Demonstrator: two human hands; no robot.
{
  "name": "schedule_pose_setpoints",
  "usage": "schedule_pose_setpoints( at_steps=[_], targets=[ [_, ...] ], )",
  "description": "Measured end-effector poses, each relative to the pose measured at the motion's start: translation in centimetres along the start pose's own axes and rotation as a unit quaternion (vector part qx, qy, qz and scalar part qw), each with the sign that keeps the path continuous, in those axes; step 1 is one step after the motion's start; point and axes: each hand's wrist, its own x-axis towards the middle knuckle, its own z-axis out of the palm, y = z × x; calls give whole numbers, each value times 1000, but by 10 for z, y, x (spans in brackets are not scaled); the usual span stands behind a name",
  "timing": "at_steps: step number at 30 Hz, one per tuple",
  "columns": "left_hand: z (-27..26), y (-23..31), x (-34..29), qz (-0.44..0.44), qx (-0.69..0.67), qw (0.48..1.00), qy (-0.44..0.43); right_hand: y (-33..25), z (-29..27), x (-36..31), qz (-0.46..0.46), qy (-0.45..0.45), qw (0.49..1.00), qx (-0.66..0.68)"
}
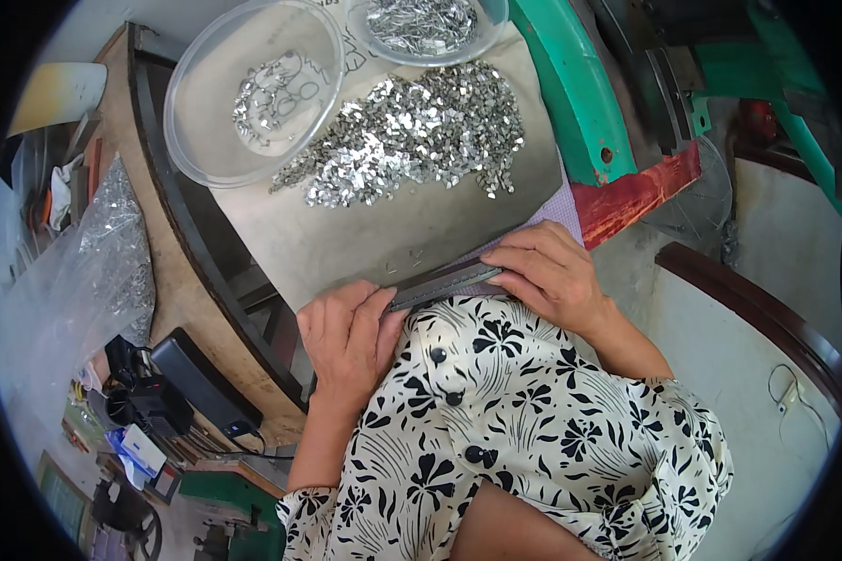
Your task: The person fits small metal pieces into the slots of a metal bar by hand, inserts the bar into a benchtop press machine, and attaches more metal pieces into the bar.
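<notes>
A narrow dark grey bar (447, 283) lies across the person's lap, at the near edge of a pale sheet (290, 234), held at both ends. A groove seems to run along its length, but whether anything sits in it is too small to tell. Both ends of the bar are covered by fingers.

The left hand (346, 327) grips one end, back of the hand up, its fingers bent and close together, thumb and fingertips pinched narrowly on the bar; the palm is hidden. The right hand (554, 279) pinches the other end, a little higher, with fingers curled over from the far side and the thumb on the near side; its palm cannot be seen either. The left forearm rises steeply from below, while the right one slants in from the lower right, its elbow lost behind the patterned shirt (533, 411).

Just beyond the bar, a few thin slivers (413, 257) lie on the sheet, their shape hard to make out. Farther off spreads a heap of small shiny metal pieces (421, 131), single ones merging in the glare. Beside it stands a clear bowl (196, 98) with loops and bits (276, 103) in it; a second bowl (498, 30), full of thin metal pieces (421, 23), is cut off by the upper edge. To the right is a green machine part (585, 103), also cut off.
</notes>
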Motion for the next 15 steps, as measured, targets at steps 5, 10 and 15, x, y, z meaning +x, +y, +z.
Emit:
schedule_pose_setpoints(
  at_steps=[5,10,15],
  targets=[
    [-2,-5,24,37,29,998,35,9,-2,18,-21,33,999,-21],
    [-4,-15,37,52,57,996,41,16,3,34,-44,48,997,-33],
    [-1,-30,35,40,51,998,21,16,16,44,-35,32,999,-23]
  ],
)
